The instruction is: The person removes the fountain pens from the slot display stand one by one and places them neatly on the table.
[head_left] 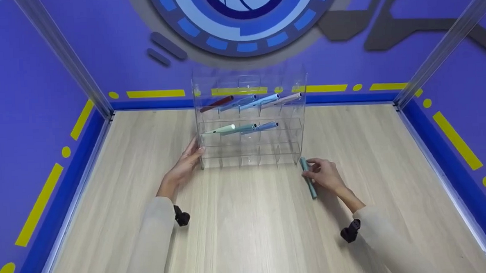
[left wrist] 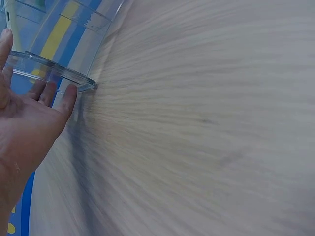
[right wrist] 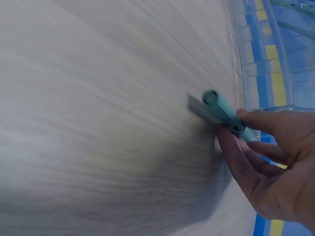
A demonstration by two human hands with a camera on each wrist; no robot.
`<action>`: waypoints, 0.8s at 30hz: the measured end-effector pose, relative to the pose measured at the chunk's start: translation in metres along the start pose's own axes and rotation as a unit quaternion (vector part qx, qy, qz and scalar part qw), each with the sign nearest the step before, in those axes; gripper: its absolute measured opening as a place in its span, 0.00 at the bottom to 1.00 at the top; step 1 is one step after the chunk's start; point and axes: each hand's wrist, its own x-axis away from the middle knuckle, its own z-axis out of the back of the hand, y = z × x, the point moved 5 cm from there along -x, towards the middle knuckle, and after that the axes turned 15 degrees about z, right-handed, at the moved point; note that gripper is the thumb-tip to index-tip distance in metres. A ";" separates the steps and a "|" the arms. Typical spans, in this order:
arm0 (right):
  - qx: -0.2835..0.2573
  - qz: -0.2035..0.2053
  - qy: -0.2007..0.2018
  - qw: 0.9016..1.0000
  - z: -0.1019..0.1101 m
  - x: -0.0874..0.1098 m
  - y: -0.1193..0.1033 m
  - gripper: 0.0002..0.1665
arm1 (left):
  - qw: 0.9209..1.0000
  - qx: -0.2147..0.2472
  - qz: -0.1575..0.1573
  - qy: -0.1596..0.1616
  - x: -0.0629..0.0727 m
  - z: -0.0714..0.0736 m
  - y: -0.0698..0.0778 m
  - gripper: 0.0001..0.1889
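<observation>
A clear plastic rack [head_left: 249,148] with tiered compartments stands upright at the back of the table. My left hand [head_left: 185,161] holds its left side, thumb at the front edge and fingers along the outer panel; the left wrist view shows the fingertips [left wrist: 70,92] at that panel. In my right hand [head_left: 326,174], a teal pen [head_left: 309,180] is pinched between thumb and fingers, just in front of the rack's lower right corner. The right wrist view shows the pen's round end [right wrist: 211,97] pointing away from the palm, above its shadow.
Several pens lean in the rack: a dark red pen [head_left: 217,103], blue ones and a pinkish pen [head_left: 284,99] in the upper row, a pale green pen [head_left: 222,129] with teal and blue ones below. Purple panels [head_left: 32,100] wall the wooden table [head_left: 247,230].
</observation>
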 end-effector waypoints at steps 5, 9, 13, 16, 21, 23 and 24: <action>0.009 -0.003 -0.001 1.000 -0.002 0.001 0.000 0.26 | 1.000 0.007 0.002 -0.005 -0.001 -0.002 -0.002 0.41; -0.001 -0.007 -0.001 1.000 -0.004 -0.002 0.000 0.27 | 1.000 0.010 -0.004 -0.003 0.001 0.000 0.000 0.40; -0.022 -0.008 -0.001 1.000 -0.006 -0.001 0.001 0.29 | 1.000 0.013 -0.005 -0.002 0.002 0.001 0.001 0.39; -0.025 -0.010 0.002 1.000 -0.006 -0.001 0.001 0.29 | 1.000 0.014 -0.003 0.000 0.001 0.000 0.002 0.39; -0.021 -0.018 -0.003 1.000 -0.006 0.000 0.003 0.30 | 1.000 0.005 0.005 0.007 0.000 0.000 0.002 0.40; -0.027 -0.019 -0.005 0.999 -0.007 0.001 0.003 0.29 | 1.000 0.004 0.007 0.007 0.000 0.000 0.001 0.39; -0.031 -0.019 -0.006 0.999 -0.007 0.002 0.003 0.29 | 1.000 0.004 0.008 0.007 0.001 0.000 0.000 0.39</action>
